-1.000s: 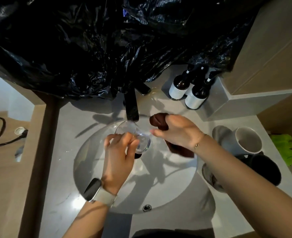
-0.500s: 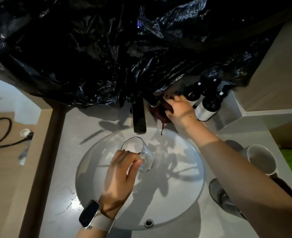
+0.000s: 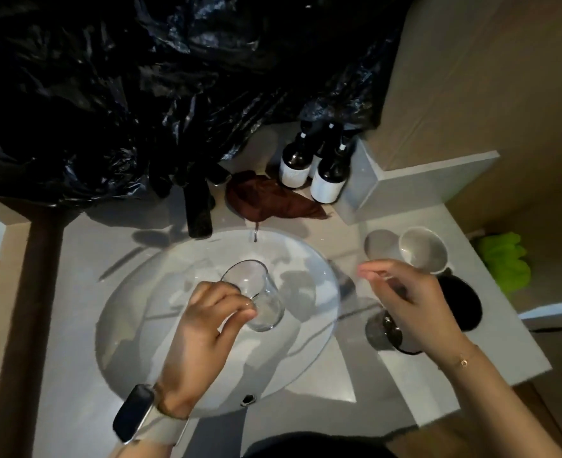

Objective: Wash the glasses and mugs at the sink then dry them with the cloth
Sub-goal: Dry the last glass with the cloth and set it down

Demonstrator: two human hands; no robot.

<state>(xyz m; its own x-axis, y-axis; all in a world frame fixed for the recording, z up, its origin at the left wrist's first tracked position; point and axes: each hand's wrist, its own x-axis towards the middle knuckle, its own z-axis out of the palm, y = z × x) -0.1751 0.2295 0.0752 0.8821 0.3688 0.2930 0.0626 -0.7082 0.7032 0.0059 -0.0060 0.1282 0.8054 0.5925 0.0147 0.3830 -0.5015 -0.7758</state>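
- Your left hand [image 3: 203, 328] holds a clear glass [image 3: 255, 294] over the sink basin [image 3: 134, 325]; fingers curl around its side, thumb pressed near the base.
- The glass is tilted, mouth turned up and away from your palm, base nearest the thumb. It hangs over the middle of the basin, apart from the basin wall.
- A dark faucet spout [image 3: 199, 209] stands beyond that grip, past the glass mouth, not touching it.
- Your right hand [image 3: 411, 305] is over the counter [image 3: 421, 385] just right of the basin. Fingers are bent and loosely spread; whether they close on anything, you cannot tell.
- Under and just behind those right fingers sits a second glass [image 3: 388, 328], dark at the base, partly hidden by the hand. Contact is unclear.
- Beyond the right fingertips stands a pale mug [image 3: 423, 249], upright, mouth open to the camera. A black mug [image 3: 461, 302] sits just right of the hand, touching or nearly touching the pale one.
- The brown cloth [image 3: 269, 201] lies crumpled on the counter at the basin's far rim, well beyond both grips, one corner drooping toward the basin.
- Three dark bottles [image 3: 327, 175] with white labels stand just past the cloth.
- Black plastic sheeting [image 3: 141, 94] hangs over the far side.
- A watch [image 3: 134, 413] sits on your left wrist, a thin bracelet [image 3: 463, 360] on your right.
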